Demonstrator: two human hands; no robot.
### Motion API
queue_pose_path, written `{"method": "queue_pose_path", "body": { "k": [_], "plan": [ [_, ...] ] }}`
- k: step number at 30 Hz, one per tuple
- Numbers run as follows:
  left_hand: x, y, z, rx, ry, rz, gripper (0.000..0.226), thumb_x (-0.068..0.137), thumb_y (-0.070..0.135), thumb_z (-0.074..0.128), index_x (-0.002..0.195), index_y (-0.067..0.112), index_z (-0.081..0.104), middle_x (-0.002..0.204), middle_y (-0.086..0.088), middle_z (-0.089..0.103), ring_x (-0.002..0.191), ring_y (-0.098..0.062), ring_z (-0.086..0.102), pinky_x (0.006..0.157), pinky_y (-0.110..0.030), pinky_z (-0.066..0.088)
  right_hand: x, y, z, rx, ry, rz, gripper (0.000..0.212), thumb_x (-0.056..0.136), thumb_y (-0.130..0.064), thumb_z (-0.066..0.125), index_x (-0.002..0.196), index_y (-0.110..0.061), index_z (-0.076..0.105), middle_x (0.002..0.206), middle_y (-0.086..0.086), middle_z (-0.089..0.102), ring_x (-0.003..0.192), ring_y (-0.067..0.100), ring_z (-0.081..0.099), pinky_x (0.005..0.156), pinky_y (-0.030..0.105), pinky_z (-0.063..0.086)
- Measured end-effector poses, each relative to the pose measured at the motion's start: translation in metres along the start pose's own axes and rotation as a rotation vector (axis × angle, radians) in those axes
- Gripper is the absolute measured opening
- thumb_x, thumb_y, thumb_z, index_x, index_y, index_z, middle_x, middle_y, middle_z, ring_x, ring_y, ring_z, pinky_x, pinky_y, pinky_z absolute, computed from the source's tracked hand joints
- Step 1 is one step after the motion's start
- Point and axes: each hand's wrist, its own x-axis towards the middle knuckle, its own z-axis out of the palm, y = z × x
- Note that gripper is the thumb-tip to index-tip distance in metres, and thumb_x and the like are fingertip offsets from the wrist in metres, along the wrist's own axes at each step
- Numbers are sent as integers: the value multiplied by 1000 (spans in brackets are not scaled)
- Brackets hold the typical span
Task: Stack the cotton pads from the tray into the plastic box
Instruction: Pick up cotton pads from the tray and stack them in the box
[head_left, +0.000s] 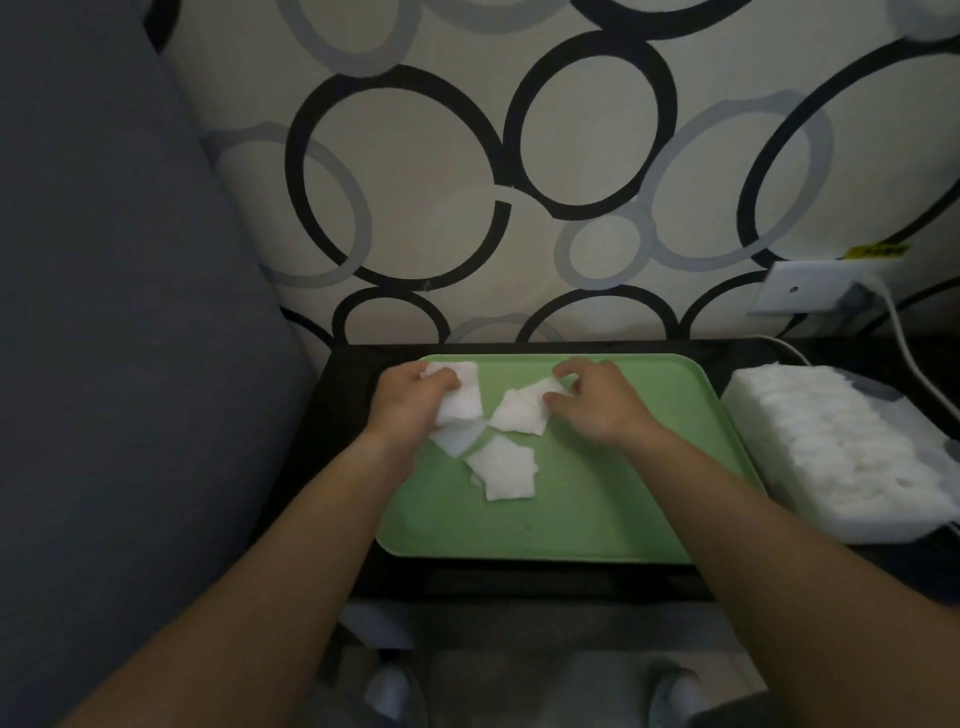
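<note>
A green tray lies on a dark table with several white square cotton pads on it. My left hand grips a small bunch of pads at the tray's far left. My right hand pinches the corner of another pad near the tray's middle. A loose pile of pads lies just in front of both hands. The clear plastic box, packed with rows of white pads, stands to the right of the tray.
A patterned wall with black and grey rings rises behind the table. A grey sofa cushion fills the left side. A white wall socket with a white cable sits above the box. My shoes show below the table edge.
</note>
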Motion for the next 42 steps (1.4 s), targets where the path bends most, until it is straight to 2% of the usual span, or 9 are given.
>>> {"method": "queue_pose_path", "body": {
  "k": [4,9,13,17,20,24,30,37,42],
  "plan": [
    [2,-5,-1,48,-22,18,8,82,18,69,87,13,72,99,-16,71,97,-38,68,90,-58,56,4,-9,8,-171,-4,50,54,96,-43,52,145,-24,41,143,16,35,124,39,48,102,46,44],
    [4,-9,0,85,-67,23,12,89,13,71,101,16,70,108,-11,71,98,-31,69,87,-50,59,8,-13,11,-177,10,126,47,88,-43,66,124,-14,58,134,15,40,115,37,52,98,43,47],
    [4,-11,-4,88,-107,45,22,87,8,74,86,28,66,101,-5,71,94,-25,69,83,-42,60,7,-15,9,-42,31,62,20,85,-22,71,102,-15,63,115,10,59,107,30,59,86,32,46],
    [4,-11,-6,77,-99,52,23,86,7,75,87,29,67,97,-3,69,95,-26,68,83,-41,59,5,-14,6,-33,1,101,41,81,-26,75,115,-11,56,112,7,61,104,28,59,85,34,48],
    [4,-11,-5,78,-101,50,22,87,7,74,92,27,66,98,-1,67,96,-25,66,84,-41,59,6,-10,3,-95,-34,144,36,75,-36,77,97,-10,63,97,8,65,88,27,63,70,32,48],
    [2,-10,-3,91,-121,54,21,87,7,74,95,25,66,98,-1,66,98,-26,66,86,-42,58,7,-6,-1,-19,-93,161,39,72,-30,81,103,-8,73,104,9,70,94,26,66,86,36,54],
    [3,-11,-1,110,-139,49,21,87,10,74,101,23,66,105,-5,66,103,-28,65,89,-45,58,-1,-4,-6,63,-82,56,6,77,-9,75,78,-14,72,93,5,70,92,22,64,78,31,49],
    [5,-12,3,120,-110,44,28,84,11,78,108,20,67,110,-6,68,103,-27,66,88,-45,59,-18,-11,-32,416,11,-79,17,89,-1,63,92,-17,68,101,4,66,87,19,62,76,35,53],
    [2,-10,9,60,-162,11,33,81,9,81,111,13,69,106,-5,72,96,-23,71,87,-42,60,-38,-31,-50,682,-176,-193,39,83,0,74,115,-16,59,93,2,74,85,14,69,70,27,55]
  ]
}}
